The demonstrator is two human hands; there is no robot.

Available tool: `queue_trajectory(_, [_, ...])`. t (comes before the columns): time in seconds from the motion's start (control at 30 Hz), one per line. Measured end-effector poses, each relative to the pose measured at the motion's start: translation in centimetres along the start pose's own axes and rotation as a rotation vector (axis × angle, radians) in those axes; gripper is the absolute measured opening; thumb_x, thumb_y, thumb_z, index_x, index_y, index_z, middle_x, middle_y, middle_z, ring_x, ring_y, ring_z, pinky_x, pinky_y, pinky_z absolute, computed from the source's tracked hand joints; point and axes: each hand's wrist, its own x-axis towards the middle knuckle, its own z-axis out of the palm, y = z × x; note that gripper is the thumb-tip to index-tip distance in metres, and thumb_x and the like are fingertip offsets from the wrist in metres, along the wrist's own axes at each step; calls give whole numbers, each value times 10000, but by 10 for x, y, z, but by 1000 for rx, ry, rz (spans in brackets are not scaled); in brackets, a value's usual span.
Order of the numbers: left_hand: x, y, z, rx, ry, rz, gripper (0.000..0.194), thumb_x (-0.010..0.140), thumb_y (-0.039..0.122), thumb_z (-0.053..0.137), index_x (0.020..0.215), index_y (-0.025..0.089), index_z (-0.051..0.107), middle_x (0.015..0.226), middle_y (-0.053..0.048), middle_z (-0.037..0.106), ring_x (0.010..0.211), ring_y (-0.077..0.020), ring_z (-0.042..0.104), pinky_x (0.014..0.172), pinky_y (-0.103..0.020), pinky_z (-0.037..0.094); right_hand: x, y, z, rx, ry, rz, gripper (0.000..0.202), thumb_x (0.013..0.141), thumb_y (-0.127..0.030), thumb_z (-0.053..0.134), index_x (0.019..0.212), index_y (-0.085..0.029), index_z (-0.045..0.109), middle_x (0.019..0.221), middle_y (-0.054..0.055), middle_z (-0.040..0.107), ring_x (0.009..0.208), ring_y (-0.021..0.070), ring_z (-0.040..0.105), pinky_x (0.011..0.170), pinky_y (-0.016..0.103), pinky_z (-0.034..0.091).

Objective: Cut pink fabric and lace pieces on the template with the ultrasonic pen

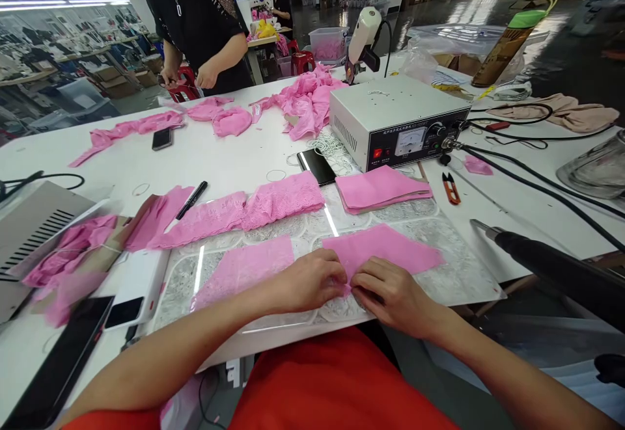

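Observation:
Near the table's front edge, my left hand (319,280) and my right hand (385,288) pinch the lower edge of a pink fabric piece (390,248), fingertips almost touching. This piece lies flat on a marbled mat (454,274). Left of it, partly beside my left forearm, rests a thinner pink lace piece (254,264). Behind them are a long strip of pink lace (283,201) and a folded stack of pink fabric (381,189).
A metal control box (400,118) stands behind the stack. Small orange-handled snips (450,189) and a black handheld tool (551,267) with cables are at the right. A pen (192,200), phones and a white device (139,287) lie left. A person in black (205,26) stands across the table.

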Motion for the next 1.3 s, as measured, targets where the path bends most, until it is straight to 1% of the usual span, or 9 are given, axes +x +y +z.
queue_trajectory(0.17, [-13, -2, 15, 143, 58, 68, 245, 770, 205, 755, 970, 157, 623, 1030, -65, 614, 961, -206, 580, 858, -304, 470, -1, 0, 1, 21, -8, 14, 120, 873, -88, 534, 841, -176, 610, 745, 36, 614, 718, 153, 551, 632, 282, 437])
queue_trajectory(0.3, [-15, -1, 26, 239, 109, 101, 189, 838, 275, 683, 957, 161, 591, 1022, -70, 611, 934, -208, 561, 834, -320, 465, -2, 0, 2, 20, -6, 11, 115, 873, -94, 536, 840, -178, 607, 747, 36, 612, 713, 153, 538, 633, 284, 433])
queue_trajectory(0.47, [-15, -1, 31, 264, 184, 118, 107, 914, 269, 569, 894, 165, 581, 948, -63, 602, 874, -195, 546, 790, -316, 462, -2, -1, 2, 4, 2, 1, 119, 872, -94, 535, 833, -179, 608, 744, 33, 611, 706, 149, 535, 627, 279, 425])
queue_trajectory(0.6, [-16, -1, 32, 109, 229, 99, 174, 948, 186, 474, 827, 165, 597, 889, -62, 594, 841, -185, 545, 782, -306, 460, -3, -1, 2, -10, 0, 5, 125, 879, -98, 529, 818, -180, 602, 741, 35, 610, 709, 150, 533, 628, 278, 420])
queue_trajectory(0.77, [-15, 0, 26, -30, 273, 62, 149, 905, 128, 506, 807, 165, 612, 863, -45, 602, 803, -152, 565, 726, -248, 471, -2, -6, 0, 14, 2, 53, 18, 837, -155, 595, 845, -170, 595, 767, 46, 616, 717, 164, 529, 627, 289, 428])
queue_trajectory(0.83, [-14, 0, 23, -89, 301, 42, 125, 888, 119, 530, 813, 164, 618, 853, -34, 606, 769, -131, 569, 699, -225, 470, 0, -8, -1, 0, 18, 89, 33, 821, -179, 617, 842, -167, 595, 769, 50, 614, 716, 172, 527, 624, 297, 433])
queue_trajectory(0.93, [-13, 0, 19, -173, 343, 8, 110, 869, 114, 550, 803, 163, 624, 806, -17, 600, 703, -110, 556, 648, -202, 458, 1, -7, -1, -68, 41, 126, 30, 834, -145, 588, 819, -169, 597, 761, 47, 615, 717, 175, 539, 630, 302, 443])
queue_trajectory(1.1, [-15, -4, 17, -285, 381, -23, 127, 828, 81, 548, 763, 158, 626, 760, -3, 581, 641, -91, 521, 597, -185, 422, -8, 10, -10, -207, 26, 183, 132, 849, -84, 530, 869, -172, 626, 805, 53, 641, 765, 184, 586, 656, 301, 479])
queue_trajectory(1.3, [-17, -11, 18, -398, 376, -39, 153, 759, 31, 534, 711, 150, 618, 736, 0, 554, 637, -94, 483, 595, -194, 379, -27, 41, -34, -420, 86, 236, 151, 882, -137, 513, 927, -182, 650, 869, 60, 674, 819, 200, 631, 685, 311, 524])
